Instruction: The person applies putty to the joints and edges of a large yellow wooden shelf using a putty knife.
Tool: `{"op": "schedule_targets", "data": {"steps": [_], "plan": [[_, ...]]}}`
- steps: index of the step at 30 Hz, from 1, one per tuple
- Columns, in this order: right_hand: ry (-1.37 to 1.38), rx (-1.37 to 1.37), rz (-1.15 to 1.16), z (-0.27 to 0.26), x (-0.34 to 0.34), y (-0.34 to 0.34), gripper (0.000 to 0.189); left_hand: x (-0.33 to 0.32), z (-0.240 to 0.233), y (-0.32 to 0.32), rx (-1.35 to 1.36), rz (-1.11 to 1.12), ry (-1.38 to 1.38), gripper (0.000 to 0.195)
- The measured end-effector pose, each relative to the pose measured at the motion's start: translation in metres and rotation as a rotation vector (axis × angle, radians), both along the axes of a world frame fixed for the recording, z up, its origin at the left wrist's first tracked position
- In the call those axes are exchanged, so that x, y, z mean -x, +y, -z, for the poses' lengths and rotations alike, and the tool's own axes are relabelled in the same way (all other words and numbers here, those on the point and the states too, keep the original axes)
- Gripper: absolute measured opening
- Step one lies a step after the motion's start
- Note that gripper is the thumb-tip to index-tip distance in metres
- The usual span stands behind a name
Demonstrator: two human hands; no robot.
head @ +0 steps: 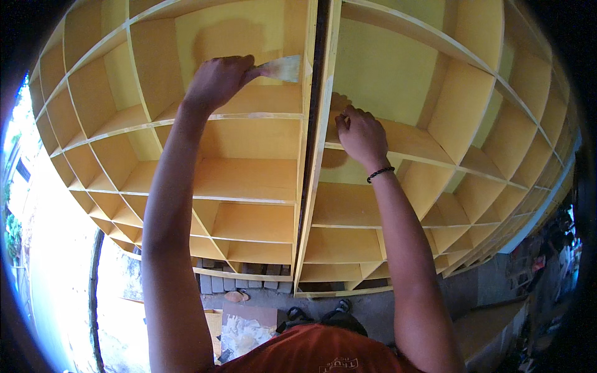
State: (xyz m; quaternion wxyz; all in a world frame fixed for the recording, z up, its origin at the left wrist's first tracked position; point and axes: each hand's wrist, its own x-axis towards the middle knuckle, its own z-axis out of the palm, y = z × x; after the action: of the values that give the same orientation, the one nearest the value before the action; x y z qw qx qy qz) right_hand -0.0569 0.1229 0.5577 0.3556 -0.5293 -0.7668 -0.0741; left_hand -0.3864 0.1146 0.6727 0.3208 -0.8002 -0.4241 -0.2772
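My left hand grips a putty knife by its handle. The broad, whitish blade points right, close to the right-hand upright of the left shelf unit. Pale filler-like smears mark that upright and the shelf edge below. My right hand, with a dark braided bracelet at the wrist, is raised before a compartment of the right shelf unit. Its fingers curl in towards the thumb; whether anything small sits between them is hidden.
A narrow dark gap separates the two tall yellowish wooden units. Below are grey paving blocks and a board carrying whitish smeared material. Bright ground lies left; dim clutter is at right.
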Motion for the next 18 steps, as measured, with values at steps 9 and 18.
{"op": "schedule_targets", "data": {"steps": [9, 18], "plan": [[-0.027, -0.001, 0.011, 0.003, -0.001, 0.001, 0.030, -0.030, 0.021, -0.065, 0.302, -0.066, -0.418, 0.029], [-0.073, -0.042, 0.048, 0.004, -0.001, 0.004, 0.033, -0.087, 0.041, -0.090, 0.247, -0.077, -0.579, 0.032]]}}
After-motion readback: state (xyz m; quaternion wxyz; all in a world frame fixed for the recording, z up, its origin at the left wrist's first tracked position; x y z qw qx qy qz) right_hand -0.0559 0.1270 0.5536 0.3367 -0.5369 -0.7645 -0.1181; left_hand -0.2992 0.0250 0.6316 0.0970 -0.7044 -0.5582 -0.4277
